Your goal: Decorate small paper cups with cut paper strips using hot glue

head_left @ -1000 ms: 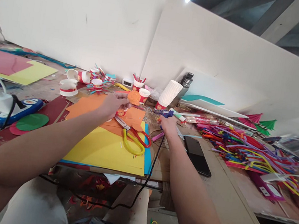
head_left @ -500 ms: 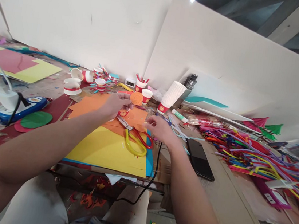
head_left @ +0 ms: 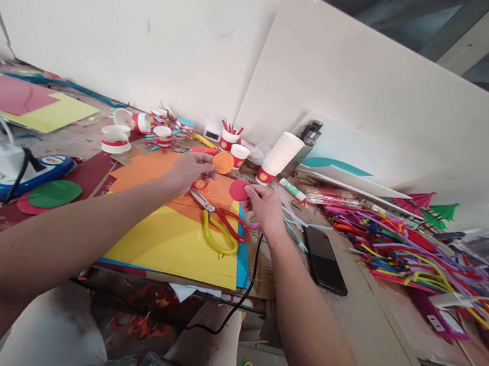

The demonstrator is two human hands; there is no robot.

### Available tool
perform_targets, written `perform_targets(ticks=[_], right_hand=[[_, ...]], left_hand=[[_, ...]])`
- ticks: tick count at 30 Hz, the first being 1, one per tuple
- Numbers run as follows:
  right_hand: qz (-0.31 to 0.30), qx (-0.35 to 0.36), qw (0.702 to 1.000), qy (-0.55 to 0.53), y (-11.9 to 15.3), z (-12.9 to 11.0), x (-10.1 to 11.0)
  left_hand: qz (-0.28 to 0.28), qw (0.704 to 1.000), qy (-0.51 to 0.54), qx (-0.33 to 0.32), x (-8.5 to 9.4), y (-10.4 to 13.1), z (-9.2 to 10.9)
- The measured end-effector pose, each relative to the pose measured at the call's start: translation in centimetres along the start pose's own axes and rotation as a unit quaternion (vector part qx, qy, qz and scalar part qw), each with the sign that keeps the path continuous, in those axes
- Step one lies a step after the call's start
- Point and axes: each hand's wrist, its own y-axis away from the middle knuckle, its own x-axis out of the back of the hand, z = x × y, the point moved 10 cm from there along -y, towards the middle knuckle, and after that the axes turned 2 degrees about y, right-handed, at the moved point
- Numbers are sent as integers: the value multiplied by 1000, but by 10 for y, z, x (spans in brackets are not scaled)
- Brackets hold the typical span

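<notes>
My left hand pinches a small orange paper disc by its left edge, raised above the papers. In my right hand is a small red paper disc, gripped at its right edge, a little lower and nearer to me. Below both hands lies a pair of scissors with one yellow and one red handle, resting on orange paper and yellow paper. A red and white paper cup is partly hidden behind my left hand.
A tall stack of paper cups stands behind my right hand, with a glue stick beside it. To the right are a black phone and a heap of pipe cleaners. At left, a blue power strip lies near green discs.
The red disc now shows in my right hand, where an orange round piece was by its fingers before. My left hand keeps its hold on the orange disc, nearly still.
</notes>
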Motion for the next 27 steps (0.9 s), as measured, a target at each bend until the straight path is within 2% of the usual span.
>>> perform_targets(ticks=[4,12,15,21,27], right_hand=[[21,-30,983,-179,-3,7,0],[58,15,944,-324,-2,-1,9],[63,42,939,-336,1,-9,11],[128,97,950,-268,4,-15,24],[95,99,965,-224,0,-11,17]], left_hand=[[-9,1000,-12,-5,-1,0,-1],[-9,1000,-27,5,1,-1,-7],[-8,999,-44,15,-1,2,-8],[-29,997,-75,22,-10,6,-11],[-64,991,-120,15,-19,10,-12]])
